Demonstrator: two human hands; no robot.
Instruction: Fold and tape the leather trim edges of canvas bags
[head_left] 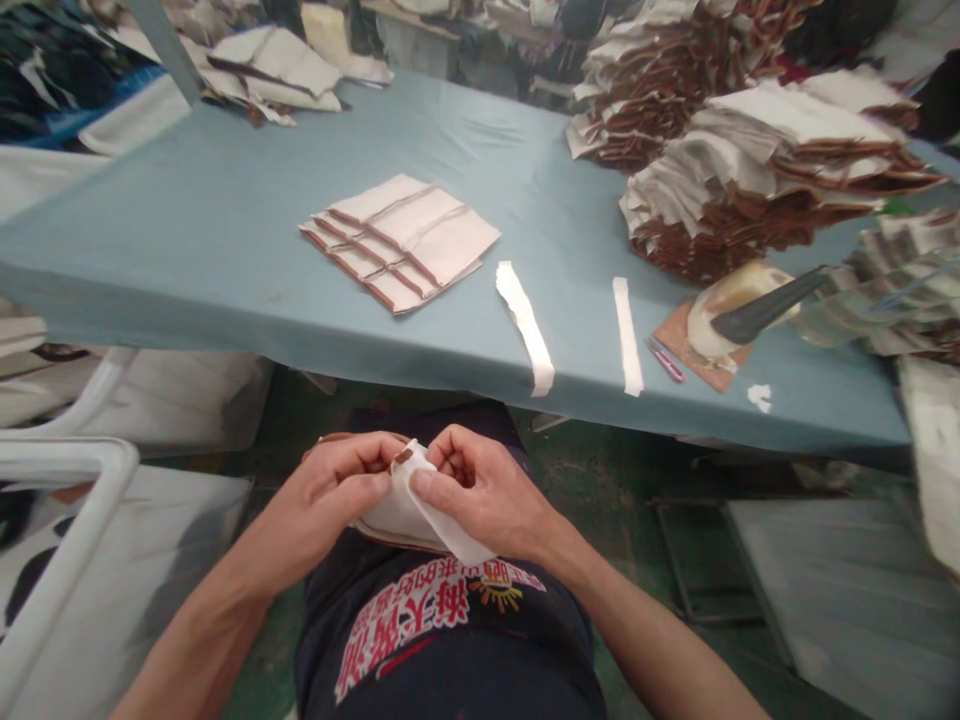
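Note:
Over my lap, both hands pinch one small white fabric piece [405,510] with a brown edge. My left hand [337,490] grips its left side, fingers curled. My right hand [480,490] holds its top corner between thumb and fingers. On the blue table [187,240] in front of me lies a small fanned stack of similar white pieces [401,240] with brown trim.
Two white strips [525,325] [626,335] lie near the table's front edge. A brush with a dark handle [757,315] rests on a brown board at right. Big piles of brown-edged pieces [750,170] fill the back right. White plastic crates [75,500] stand at lower left.

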